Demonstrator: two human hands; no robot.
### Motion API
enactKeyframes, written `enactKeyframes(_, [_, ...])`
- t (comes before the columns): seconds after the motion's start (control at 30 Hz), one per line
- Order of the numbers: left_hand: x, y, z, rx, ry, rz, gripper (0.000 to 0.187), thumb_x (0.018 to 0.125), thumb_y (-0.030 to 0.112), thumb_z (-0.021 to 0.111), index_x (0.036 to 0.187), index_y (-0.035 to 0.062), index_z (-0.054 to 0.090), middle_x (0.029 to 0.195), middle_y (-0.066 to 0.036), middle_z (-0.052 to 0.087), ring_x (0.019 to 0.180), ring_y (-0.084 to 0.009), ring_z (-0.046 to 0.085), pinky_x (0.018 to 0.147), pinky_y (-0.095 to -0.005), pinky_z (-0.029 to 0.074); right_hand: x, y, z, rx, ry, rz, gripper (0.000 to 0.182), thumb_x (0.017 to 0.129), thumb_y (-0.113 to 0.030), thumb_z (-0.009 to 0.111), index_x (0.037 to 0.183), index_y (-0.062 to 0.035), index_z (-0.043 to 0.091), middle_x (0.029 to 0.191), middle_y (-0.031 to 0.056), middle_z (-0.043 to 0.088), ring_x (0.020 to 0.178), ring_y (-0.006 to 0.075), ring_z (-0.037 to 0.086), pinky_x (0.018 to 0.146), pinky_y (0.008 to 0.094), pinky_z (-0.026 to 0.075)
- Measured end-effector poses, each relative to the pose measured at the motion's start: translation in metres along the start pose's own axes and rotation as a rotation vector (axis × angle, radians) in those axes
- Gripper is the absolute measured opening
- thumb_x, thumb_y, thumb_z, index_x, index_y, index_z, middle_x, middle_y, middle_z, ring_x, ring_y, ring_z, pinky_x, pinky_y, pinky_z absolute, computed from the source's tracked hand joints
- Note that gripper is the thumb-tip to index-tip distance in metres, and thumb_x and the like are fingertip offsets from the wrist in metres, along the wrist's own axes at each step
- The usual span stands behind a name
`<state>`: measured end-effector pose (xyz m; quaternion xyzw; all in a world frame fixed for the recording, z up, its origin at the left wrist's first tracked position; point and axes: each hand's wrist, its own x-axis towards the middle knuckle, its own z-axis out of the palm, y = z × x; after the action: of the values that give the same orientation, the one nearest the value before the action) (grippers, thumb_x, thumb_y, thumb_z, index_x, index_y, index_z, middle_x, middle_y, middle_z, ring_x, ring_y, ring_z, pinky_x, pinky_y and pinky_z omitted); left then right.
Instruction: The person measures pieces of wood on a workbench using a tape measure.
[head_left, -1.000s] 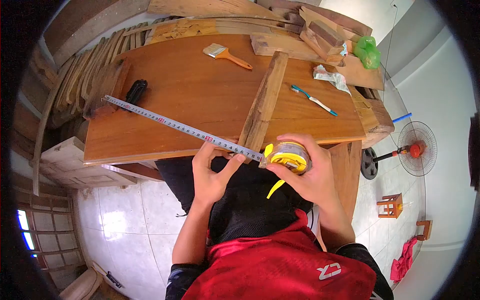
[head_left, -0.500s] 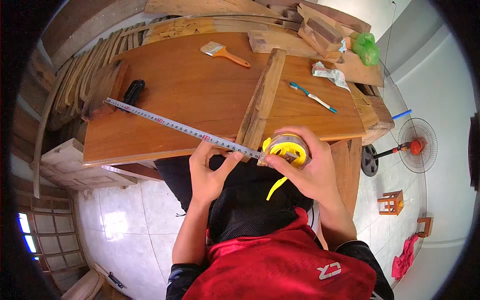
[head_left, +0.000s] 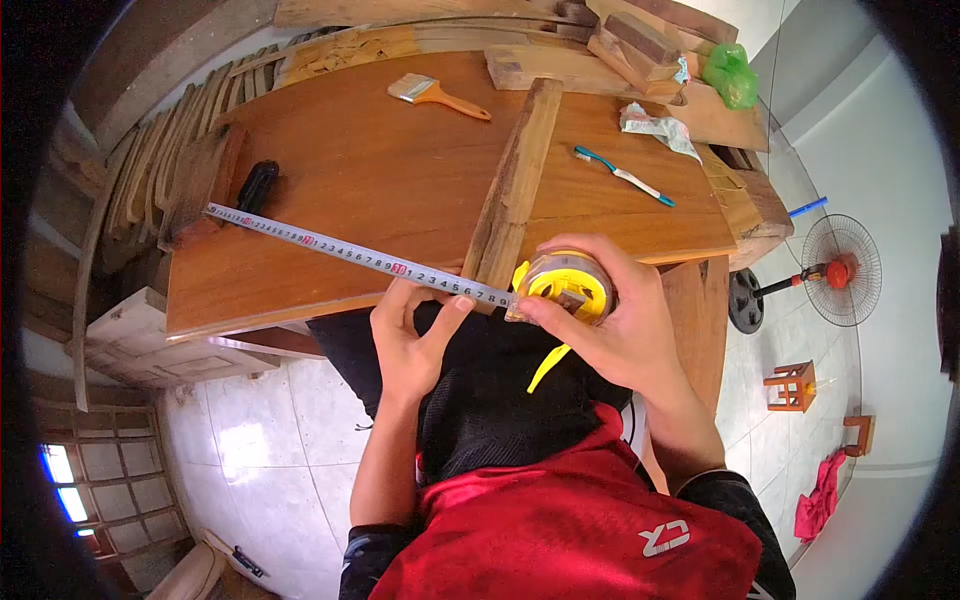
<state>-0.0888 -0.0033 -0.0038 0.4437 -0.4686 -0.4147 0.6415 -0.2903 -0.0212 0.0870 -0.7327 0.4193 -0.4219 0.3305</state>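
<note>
My right hand is wrapped round a clear and yellow tape measure, with a yellow strap hanging below it. The extended blade runs left from the case to a wood block at the table's left side. Near the case, my left hand pinches the blade between thumb and fingers. A narrow wooden strip lies on the brown table, its near end by the blade. Beside the block is a black-handled object.
On the table lie a paintbrush, a toothbrush and a crumpled wrapper. Wood pieces and a green bag are at the back right. A fan and a stool stand on the floor at right.
The view has shifted slightly, so the table and its objects appear a little higher and further left. Both hands keep their hold on the tape measure and its blade.
</note>
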Motion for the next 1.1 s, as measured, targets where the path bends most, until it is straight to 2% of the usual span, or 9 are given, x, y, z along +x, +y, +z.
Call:
enactKeyframes(0.23, [-0.001,-0.004,0.002,-0.006,0.020,0.051,0.020,0.081,0.002,0.076,0.100,-0.0024,0.068,0.092,-0.008,0.069,0.085,-0.0144,0.061,0.083,-0.0283,0.047,0.000,-0.002,-0.001,0.004,-0.001,0.010,0.041,0.079,-0.018,0.083,0.111,-0.0025,0.062,0.091,0.0121,0.074,0.084,0.0201,0.074,0.075,0.0314,0.057])
enactKeyframes(0.33, [-0.002,-0.014,-0.003,0.106,0.022,0.071,0.022,0.080,0.006,0.079,0.097,-0.0018,0.068,0.094,-0.009,0.070,0.087,-0.0157,0.061,0.084,-0.0301,0.047,-0.001,-0.001,-0.003,-0.030,0.010,-0.004,0.041,0.079,-0.018,0.083,0.111,-0.0027,0.063,0.090,0.0122,0.074,0.084,0.0208,0.074,0.075,0.0316,0.057])
enactKeyframes(0.43, [-0.002,-0.018,0.000,0.054,-0.004,0.149,0.035,0.076,0.013,0.084,0.103,-0.0013,0.067,0.101,-0.012,0.070,0.094,-0.0206,0.062,0.089,-0.0327,0.047,-0.001,0.000,-0.004,-0.026,0.016,-0.006,0.040,0.079,-0.018,0.083,0.111,-0.0029,0.063,0.090,0.0119,0.073,0.084,0.0210,0.074,0.075,0.0317,0.057])
enactKeyframes(0.63, [0.005,-0.025,0.000,0.337,-0.105,0.420,0.070,0.065,0.023,0.091,0.125,0.0008,0.061,0.122,-0.018,0.062,0.112,-0.0301,0.061,0.097,-0.0390,0.046,0.001,0.000,-0.003,0.003,0.001,0.008,0.040,0.079,-0.017,0.083,0.111,-0.0029,0.063,0.091,0.0115,0.073,0.084,0.0195,0.073,0.076,0.0315,0.056])
enactKeyframes(0.73, [0.011,-0.024,-0.002,0.250,-0.166,0.339,0.081,0.064,0.024,0.092,0.133,0.0015,0.058,0.127,-0.019,0.060,0.118,-0.0317,0.059,0.100,-0.0411,0.046,0.002,0.002,-0.004,0.005,0.006,-0.006,0.040,0.079,-0.017,0.083,0.110,-0.0029,0.063,0.091,0.0114,0.073,0.084,0.0188,0.073,0.076,0.0311,0.056])
enactKeyframes(0.93, [0.027,-0.011,0.005,0.380,-0.248,0.387,0.086,0.066,0.023,0.089,0.141,0.0038,0.052,0.142,-0.016,0.054,0.127,-0.0314,0.056,0.106,-0.0410,0.045,0.002,0.001,-0.003,-0.003,0.011,-0.014,0.040,0.078,-0.017,0.084,0.110,-0.0027,0.063,0.092,0.0112,0.072,0.084,0.0176,0.072,0.076,0.0305,0.056])
enactKeyframes(1.1, [0.022,-0.011,0.009,0.597,-0.204,0.445,0.080,0.069,0.016,0.084,0.141,0.0035,0.052,0.138,-0.014,0.059,0.121,-0.0304,0.060,0.101,-0.0391,0.048,0.001,0.003,-0.002,0.029,0.031,-0.016,0.041,0.078,-0.015,0.084,0.110,-0.0022,0.063,0.092,0.0108,0.073,0.085,0.0165,0.072,0.076,0.0295,0.056])
